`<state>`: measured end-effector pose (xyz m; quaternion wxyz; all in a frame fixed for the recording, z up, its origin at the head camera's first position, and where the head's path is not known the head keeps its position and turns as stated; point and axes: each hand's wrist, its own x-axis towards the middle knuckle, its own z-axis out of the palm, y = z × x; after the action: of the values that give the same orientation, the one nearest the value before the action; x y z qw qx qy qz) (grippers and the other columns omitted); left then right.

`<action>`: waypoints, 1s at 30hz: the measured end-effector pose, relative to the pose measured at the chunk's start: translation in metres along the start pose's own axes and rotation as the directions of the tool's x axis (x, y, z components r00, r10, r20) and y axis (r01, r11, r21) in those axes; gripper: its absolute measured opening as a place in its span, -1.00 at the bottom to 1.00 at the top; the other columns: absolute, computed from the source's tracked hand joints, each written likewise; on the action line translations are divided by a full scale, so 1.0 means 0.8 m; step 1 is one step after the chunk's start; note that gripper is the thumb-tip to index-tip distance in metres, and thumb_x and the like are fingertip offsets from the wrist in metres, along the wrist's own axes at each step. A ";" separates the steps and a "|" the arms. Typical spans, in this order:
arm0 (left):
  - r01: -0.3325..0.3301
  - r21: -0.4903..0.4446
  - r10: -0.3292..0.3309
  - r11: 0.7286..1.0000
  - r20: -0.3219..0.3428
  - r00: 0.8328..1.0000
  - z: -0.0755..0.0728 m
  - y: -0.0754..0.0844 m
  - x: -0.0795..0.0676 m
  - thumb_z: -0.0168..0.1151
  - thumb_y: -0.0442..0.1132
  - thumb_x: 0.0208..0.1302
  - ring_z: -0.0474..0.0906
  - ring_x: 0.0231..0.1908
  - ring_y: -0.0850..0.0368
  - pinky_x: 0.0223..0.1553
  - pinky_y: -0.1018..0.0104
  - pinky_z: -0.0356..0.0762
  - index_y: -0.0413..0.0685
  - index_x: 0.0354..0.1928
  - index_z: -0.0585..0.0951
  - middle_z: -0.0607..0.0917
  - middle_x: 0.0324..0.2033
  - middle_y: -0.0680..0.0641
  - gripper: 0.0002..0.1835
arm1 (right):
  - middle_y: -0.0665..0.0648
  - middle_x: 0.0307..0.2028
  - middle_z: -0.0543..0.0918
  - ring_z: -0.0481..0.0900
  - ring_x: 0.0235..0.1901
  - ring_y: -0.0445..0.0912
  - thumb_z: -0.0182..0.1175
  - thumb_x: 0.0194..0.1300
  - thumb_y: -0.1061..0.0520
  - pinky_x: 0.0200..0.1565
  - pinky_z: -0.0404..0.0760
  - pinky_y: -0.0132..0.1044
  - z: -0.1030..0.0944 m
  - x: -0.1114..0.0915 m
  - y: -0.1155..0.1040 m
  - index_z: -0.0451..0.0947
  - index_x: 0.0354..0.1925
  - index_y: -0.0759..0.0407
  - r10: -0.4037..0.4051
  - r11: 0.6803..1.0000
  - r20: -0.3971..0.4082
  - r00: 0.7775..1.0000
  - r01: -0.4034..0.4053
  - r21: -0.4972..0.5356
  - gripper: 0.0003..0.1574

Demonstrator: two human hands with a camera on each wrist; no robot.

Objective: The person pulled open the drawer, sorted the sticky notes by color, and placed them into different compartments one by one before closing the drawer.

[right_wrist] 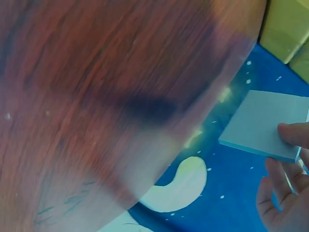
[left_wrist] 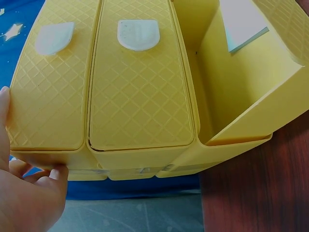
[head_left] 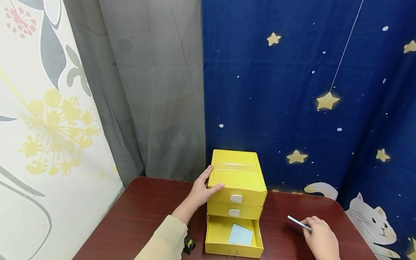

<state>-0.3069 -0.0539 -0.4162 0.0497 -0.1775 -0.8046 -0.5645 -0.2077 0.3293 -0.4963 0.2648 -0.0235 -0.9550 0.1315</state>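
A yellow three-drawer box [head_left: 237, 177] stands on the table, its two upper drawers closed and its bottom drawer [head_left: 214, 234] pulled out. Inside that drawer lies a light blue pad of paper [head_left: 240, 235]. My left hand [head_left: 199, 189] rests against the box's upper left corner, thumb by the front edge and fingers at the side; in the left wrist view its fingertips [left_wrist: 58, 175] touch the side. To the right of the box, my right hand [head_left: 320, 234] pinches a second light blue pad [right_wrist: 263, 123] above the table, thumb on its face. The head view shows this pad nearly edge-on.
A dark red wooden table [head_left: 152, 206] with rounded far corners carries the box. Behind it hang a grey curtain [head_left: 162, 90] and a blue curtain [head_left: 260, 90] with stars; a white floral cloth [head_left: 48, 198] hangs at the left. White pull tabs [left_wrist: 138, 35] mark the upper drawers.
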 end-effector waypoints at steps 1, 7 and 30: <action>0.001 -0.001 -0.001 1.000 0.000 1.000 0.000 0.000 0.000 0.37 0.07 0.09 -0.02 0.45 0.05 0.35 0.11 0.15 -0.07 0.45 0.10 0.07 0.46 -0.01 -0.03 | -0.05 -0.52 0.54 0.54 -0.40 0.04 0.38 -0.16 0.30 -0.45 0.50 0.03 0.000 -0.002 -0.004 0.60 -0.54 -0.01 -0.013 1.000 -0.031 0.999 0.013 0.004 -0.77; 0.007 -0.001 -0.007 1.000 -0.006 1.000 0.001 0.001 0.000 0.37 0.07 0.09 -0.03 0.45 0.05 0.36 0.11 0.14 -0.07 0.45 0.10 0.07 0.46 -0.01 -0.03 | -0.12 -0.52 0.52 0.46 -0.47 -0.07 0.43 -0.31 0.32 -0.47 0.44 -0.13 -0.006 -0.010 -0.021 0.56 -0.55 -0.04 -0.151 0.987 -0.193 0.970 0.158 0.020 -0.66; 0.002 0.003 -0.002 1.000 -0.006 1.000 0.001 0.001 0.000 0.37 0.06 0.10 -0.03 0.45 0.07 0.36 0.12 0.13 -0.09 0.45 0.09 0.06 0.46 -0.01 -0.03 | -0.24 -0.44 0.52 0.39 -0.43 -0.27 0.38 -0.41 0.27 -0.38 0.36 -0.44 -0.001 -0.020 -0.056 0.61 -0.50 -0.14 -0.376 0.898 -0.325 0.868 0.428 0.101 -0.60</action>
<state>-0.3069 -0.0531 -0.4155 0.0517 -0.1752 -0.8053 -0.5640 -0.1923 0.2845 -0.4920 0.4280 0.1796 -0.8731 0.1493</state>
